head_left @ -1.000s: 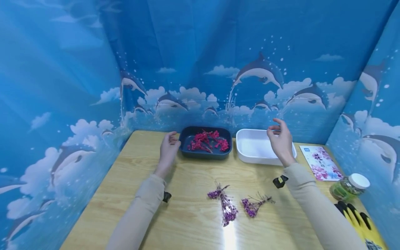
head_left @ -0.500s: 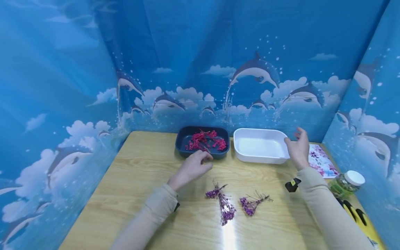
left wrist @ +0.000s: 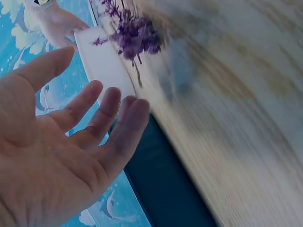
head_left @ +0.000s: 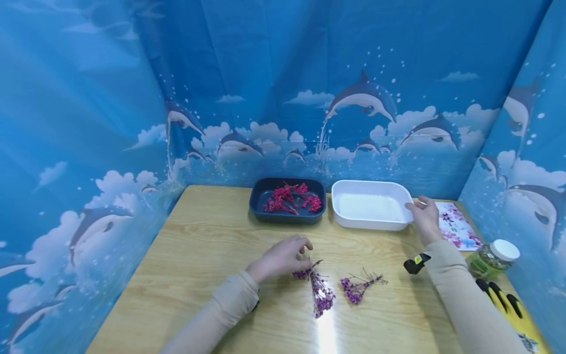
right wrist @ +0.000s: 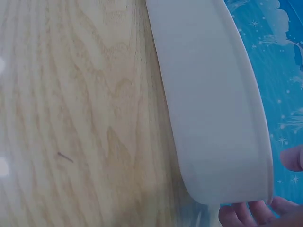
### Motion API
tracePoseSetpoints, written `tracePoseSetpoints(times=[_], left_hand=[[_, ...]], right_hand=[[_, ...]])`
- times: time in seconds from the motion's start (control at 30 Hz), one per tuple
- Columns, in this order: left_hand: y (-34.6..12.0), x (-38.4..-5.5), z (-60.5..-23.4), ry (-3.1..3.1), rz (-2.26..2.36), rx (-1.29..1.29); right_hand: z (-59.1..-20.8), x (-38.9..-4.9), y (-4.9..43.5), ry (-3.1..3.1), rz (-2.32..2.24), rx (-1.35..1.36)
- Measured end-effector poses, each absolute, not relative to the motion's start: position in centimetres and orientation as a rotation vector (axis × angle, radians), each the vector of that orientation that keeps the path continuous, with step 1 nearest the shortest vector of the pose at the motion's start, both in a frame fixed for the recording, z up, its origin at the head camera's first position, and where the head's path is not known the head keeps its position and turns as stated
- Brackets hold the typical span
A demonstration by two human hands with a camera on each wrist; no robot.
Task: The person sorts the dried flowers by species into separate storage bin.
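Note:
My left hand (head_left: pixel 285 255) is low over the table at the left end of a bunch of dried purple flowers (head_left: pixel 323 297). Its fingers are spread and loosely bent, with nothing in the palm, as the left wrist view shows. To the right lies a second purple bunch (head_left: pixel 355 290), its stems pointing right. My right hand (head_left: pixel 425 216) holds the right end of a white rectangular dish (head_left: pixel 371 224), thumb over the rim and fingers (right wrist: pixel 229 216) against the end wall. The inside of this dish is bare.
A dark dish (head_left: pixel 287 219) with red dried flowers (head_left: pixel 283 196) stands left of the white one. Along the right side are a floral card (head_left: pixel 460 228), a lidded jar (head_left: pixel 493 258) and yellow-black gloves (head_left: pixel 508 314). A blue dolphin-print curtain (head_left: pixel 283 88) encloses the table.
My left hand has moved from beside the dark dish right and toward me, to the purple flowers. My right hand has shifted from over the white dish to its right end.

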State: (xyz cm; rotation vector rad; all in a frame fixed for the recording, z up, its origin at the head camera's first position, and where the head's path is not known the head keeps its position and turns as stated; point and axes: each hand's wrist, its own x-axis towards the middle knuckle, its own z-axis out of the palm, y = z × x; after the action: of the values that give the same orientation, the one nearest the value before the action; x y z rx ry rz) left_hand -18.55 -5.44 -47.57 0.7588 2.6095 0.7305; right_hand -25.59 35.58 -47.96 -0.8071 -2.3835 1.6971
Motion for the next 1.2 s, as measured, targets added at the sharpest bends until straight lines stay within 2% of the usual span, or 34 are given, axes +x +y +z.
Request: tracePoseSetpoints(times=[0.33, 0.87, 1.2], left_hand=[[-4.9, -17.4, -48.3, 2.632, 0.580, 0.768], [-4.7, -16.8, -48.9, 2.662, 0.509, 0.847], [-4.8, -16.8, -49.1, 2.665, 0.552, 0.848]], right_hand=[[-48.9, -25.2, 35.4, -2.362, 1.786, -0.837], [-47.9, -23.6, 38.5, -2.095, 2.531, -0.795], [-47.3, -23.4, 39.2, -1.970, 2.690, -0.883]])
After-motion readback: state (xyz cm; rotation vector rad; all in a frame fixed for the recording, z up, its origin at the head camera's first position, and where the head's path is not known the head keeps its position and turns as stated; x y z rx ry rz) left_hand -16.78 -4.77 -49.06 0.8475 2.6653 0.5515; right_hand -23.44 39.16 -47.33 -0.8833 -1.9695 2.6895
